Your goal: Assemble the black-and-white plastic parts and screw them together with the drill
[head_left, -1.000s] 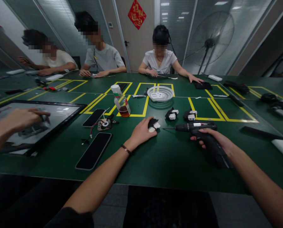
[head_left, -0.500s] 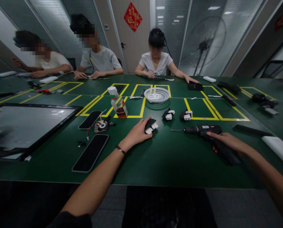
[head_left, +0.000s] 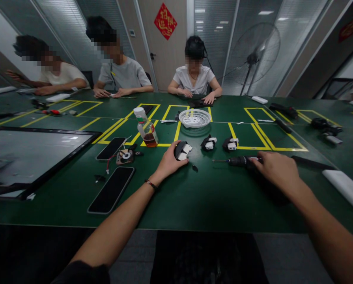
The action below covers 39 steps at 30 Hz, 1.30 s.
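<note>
Gripping a small black-and-white part (head_left: 182, 150), left hand (head_left: 168, 162) has fingers curled round it, thumb on the near side, part lifted or tipped slightly off the green table (head_left: 211, 197); hard to say if its base touches the cloth. Hold looks like a pinch to steady the piece so its white end faces right, toward the tool. Red-beaded bracelet (head_left: 150, 184) on the left wrist.

Head view, right side: right hand (head_left: 275, 169) lies over the black electric screwdriver (head_left: 240, 161), palm down on the handle. Whether the fingers are closed round it I cannot tell, handle is hidden under the hand. Tool lies flat on the table, bit pointing left at the held part, a gap between them. Tiny dark bit (head_left: 195, 168), maybe a screw, lies loose on the cloth just below and right of the held part.

Same view, centre: two more black-and-white parts (head_left: 208, 142) and (head_left: 231, 143) sit side by side just behind, in a row, within easy reach, probably queued. White perforated basket (head_left: 195, 117) further back on the yellow tape lines. Bottle (head_left: 145, 128) with brown liquid stands upright to the left.

Left side: two phones (head_left: 111, 189) and (head_left: 111, 148) face up, a small opened gadget with wires (head_left: 123, 156) between them, a big flat screen (head_left: 31, 154) beyond.

Far edge: three other people sit across the table, their hands on their own work, well apart from the wearer's.
</note>
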### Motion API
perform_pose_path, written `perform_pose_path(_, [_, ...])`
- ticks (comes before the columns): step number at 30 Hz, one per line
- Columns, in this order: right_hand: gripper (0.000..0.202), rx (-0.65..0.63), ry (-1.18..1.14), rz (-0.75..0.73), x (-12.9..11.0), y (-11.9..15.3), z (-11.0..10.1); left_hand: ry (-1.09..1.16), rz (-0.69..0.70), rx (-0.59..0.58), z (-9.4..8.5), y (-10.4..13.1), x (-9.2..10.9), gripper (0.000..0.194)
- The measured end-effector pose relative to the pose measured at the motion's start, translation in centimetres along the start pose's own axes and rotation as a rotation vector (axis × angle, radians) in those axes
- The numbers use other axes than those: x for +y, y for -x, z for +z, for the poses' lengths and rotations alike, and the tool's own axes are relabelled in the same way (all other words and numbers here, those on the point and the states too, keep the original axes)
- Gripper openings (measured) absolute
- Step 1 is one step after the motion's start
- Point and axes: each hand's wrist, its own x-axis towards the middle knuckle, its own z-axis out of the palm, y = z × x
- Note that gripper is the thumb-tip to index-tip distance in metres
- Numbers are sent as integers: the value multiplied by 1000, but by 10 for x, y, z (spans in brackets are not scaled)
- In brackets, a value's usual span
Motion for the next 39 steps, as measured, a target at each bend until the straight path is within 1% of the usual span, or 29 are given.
perform_pose_path(2, [36, -8, -131, -233, -33, -11, 4, 77, -63, 37, 6, -1, -5, 81])
perform_pose_path(3, [34, -19, -204, -351, -50, -17, 10, 108, -83, 58, 9, -2, -7, 81])
perform_pose_path(4, [36, -25, -242, -432, -65, -24, 17, 135, -96, 80, 11, -2, -8, 81])
perform_pose_path(5, [38, -28, -244, -466, -79, -30, 25, 161, -106, 96, 13, -3, -9, 81])
perform_pose_path(7, [38, -58, -198, -488, -99, -41, 43, 225, -143, 109, 15, -3, -11, 81])
perform_pose_path(9, [29, -113, -150, -471, -109, -48, 60, 324, -208, 97, 15, -3, -11, 84])
perform_pose_path(10, [25, -140, -142, -463, -111, -50, 67, 386, -239, 84, 16, -3, -11, 85])
perform_pose_path(12, [23, -164, -166, -459, -109, -53, 79, 519, -275, 55, 17, -3, -11, 86])
perform_pose_path(14, [23, -134, -234, -478, -105, -54, 88, 617, -281, 37, 19, -3, -10, 87])
perform_pose_path(16, [22, -68, -326, -504, -103, -54, 93, 658, -277, 24, 23, -3, -8, 87])
perform_pose_path(18, [21, 19, -428, -521, -106, -53, 95, 667, -270, 8, 26, -2, -5, 87])
perform_pose_path(22, [21, 184, -654, -535, -121, -48, 91, 688, -277, -28, 29, 1, 0, 85])
perform_pose_path(25, [21, 223, -826, -514, -130, -43, 86, 706, -300, -58, 29, 2, 4, 82])
perform_pose_path(28, [22, 192, -990, -441, -133, -38, 84, 721, -312, -105, 29, 3, 10, 77])
perform_pose_path(31, [26, 119, -1164, -367, -135, -36, 84, 752, -306, -166, 29, 5, 16, 68])
perform_pose_path(33, [27, 74, -1240, -347, -138, -34, 84, 778, -303, -195, 29, 6, 19, 61])
perform_pose_path(36, [24, 33, -1289, -342, -143, -31, 83, 768, -296, -190, 30, 6, 21, 59])
perform_pose_path(39, [21, -10, -1367, -325, -148, -29, 86, 701, -273, -182, 30, 8, 21, 63])
